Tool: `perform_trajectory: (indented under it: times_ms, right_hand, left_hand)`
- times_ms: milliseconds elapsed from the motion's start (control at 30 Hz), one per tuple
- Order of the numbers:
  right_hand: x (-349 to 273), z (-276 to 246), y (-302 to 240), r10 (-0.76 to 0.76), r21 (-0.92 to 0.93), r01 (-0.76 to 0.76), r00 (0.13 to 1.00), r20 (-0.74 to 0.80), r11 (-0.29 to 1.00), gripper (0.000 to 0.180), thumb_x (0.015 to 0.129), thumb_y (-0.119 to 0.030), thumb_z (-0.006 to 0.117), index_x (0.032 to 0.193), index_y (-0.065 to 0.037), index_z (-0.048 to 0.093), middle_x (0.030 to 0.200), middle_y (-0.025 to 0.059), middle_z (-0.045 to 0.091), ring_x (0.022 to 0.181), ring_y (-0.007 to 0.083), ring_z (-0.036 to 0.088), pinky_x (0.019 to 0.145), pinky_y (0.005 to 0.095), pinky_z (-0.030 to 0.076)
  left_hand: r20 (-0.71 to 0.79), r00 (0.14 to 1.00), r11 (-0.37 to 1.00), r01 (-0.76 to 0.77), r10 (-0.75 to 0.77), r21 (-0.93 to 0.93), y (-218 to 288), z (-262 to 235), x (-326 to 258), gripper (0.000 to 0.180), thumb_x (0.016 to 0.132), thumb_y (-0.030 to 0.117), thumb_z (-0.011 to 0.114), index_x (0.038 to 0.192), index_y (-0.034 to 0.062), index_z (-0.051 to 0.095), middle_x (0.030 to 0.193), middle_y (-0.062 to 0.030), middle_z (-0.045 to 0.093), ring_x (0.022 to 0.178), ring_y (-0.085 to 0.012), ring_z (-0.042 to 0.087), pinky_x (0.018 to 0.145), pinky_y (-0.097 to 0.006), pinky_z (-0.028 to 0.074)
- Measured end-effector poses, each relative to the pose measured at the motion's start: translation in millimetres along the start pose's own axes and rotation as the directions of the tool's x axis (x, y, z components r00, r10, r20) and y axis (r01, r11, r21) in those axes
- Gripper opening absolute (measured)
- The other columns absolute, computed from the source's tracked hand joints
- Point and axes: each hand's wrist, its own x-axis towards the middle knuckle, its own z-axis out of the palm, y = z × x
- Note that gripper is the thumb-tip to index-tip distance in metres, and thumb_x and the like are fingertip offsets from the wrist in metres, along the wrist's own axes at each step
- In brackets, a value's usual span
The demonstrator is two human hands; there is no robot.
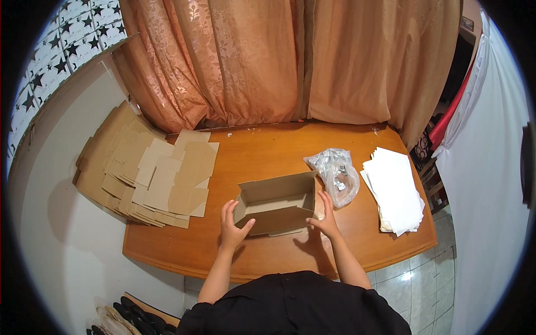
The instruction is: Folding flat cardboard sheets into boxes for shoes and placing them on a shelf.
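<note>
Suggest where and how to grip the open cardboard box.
Probably hold the cardboard box by its two short end walls, left hand and right hand coming in from the near side, one per end. It is open-topped, long and narrow, its ends facing left and right.

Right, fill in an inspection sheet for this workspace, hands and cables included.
Surface: wooden table, with small pale marks near its far edge.
Work items: cardboard box, open at the top, between the hands.
Clutter: overlapping flat cardboard pieces at left; clear plastic bag of small items and stacked white sheets at right.
Hands: left hand at the box's left end, right hand at its right end, fingers and thumbs spread; exact contact hard to tell.
Cables: nothing seen.
Surroundings: orange-brown curtains behind, white cloth at far right, tiled floor below.
</note>
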Motion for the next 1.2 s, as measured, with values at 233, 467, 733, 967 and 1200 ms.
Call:
perform_trajectory:
  times_ms: [233,467,733,967,1200]
  right_hand:
    - [-0.2,8.2,-20.2,-0.104,-0.287,0.11,0.994,0.035,0.952,0.069,0.069,-0.034,0.073,0.131,-0.02,0.046,0.138,0.0211,0.027,0.129,0.0391,0.025,0.105,0.0489,0.022]
    - [18.2,6.9,-56.8,-0.088,-0.65,0.095,0.995,0.043,0.754,0.052,0.079,-0.03,0.063,0.128,-0.02,0.047,0.132,0.0175,0.039,0.127,0.0356,0.031,0.105,0.0576,0.016]
    - [13.8,-10.0,-13.0,-0.053,-0.492,-0.055,0.978,-0.204,0.869,0.022,0.082,-0.013,0.052,0.101,-0.008,0.061,0.078,0.0093,0.066,0.078,0.0301,0.061,0.104,0.0576,0.02]
    - [-25.7,-11.8,-49.6,0.004,-0.538,-0.17,0.955,-0.296,0.826,0.019,0.08,-0.014,0.052,0.076,-0.009,0.07,0.064,0.0085,0.063,0.064,0.0266,0.06,0.107,0.0573,0.013]
    - [-42.8,-19.3,-42.5,0.052,-0.55,-0.237,0.942,-0.331,0.801,0.023,0.08,-0.029,0.059,0.091,-0.012,0.07,0.09,0.0082,0.066,0.095,0.0235,0.058,0.103,0.0669,0.002]
  left_hand:
    - [0.144,0.976,0.985,0.153,-0.162,0.073,-8.9,0.0,-0.9,0.047,0.077,0.022,0.07,0.119,0.0086,0.053,0.129,-0.0147,0.042,0.114,-0.0321,0.044,0.094,-0.04,0.036]
    - [0.142,0.98,0.901,-0.185,0.14,0.392,9.4,-2.6,17.1,0.028,0.081,0.03,0.064,0.103,0.0137,0.064,0.131,-0.0159,0.041,0.124,-0.0338,0.036,0.101,-0.051,0.025]
    - [-0.078,0.964,0.888,0.264,-0.253,0.376,-17.1,-26.2,16.2,0.029,0.078,0.025,0.067,0.102,0.0083,0.062,0.108,-0.0103,0.062,0.104,-0.0264,0.056,0.098,-0.046,0.032]
    - [-0.048,0.959,0.938,0.282,-0.278,0.201,1.2,-25.0,-0.4,0.058,0.069,0.031,0.076,0.116,0.0043,0.057,0.119,-0.0155,0.057,0.112,-0.0309,0.053,0.095,-0.041,0.041]
    - [0.17,0.985,0.999,0.016,-0.008,-0.046,1.0,-32.5,-7.4,0.077,0.059,0.039,0.084,0.121,0.0061,0.052,0.132,-0.0187,0.045,0.124,-0.0334,0.043,0.1,-0.04,0.038]
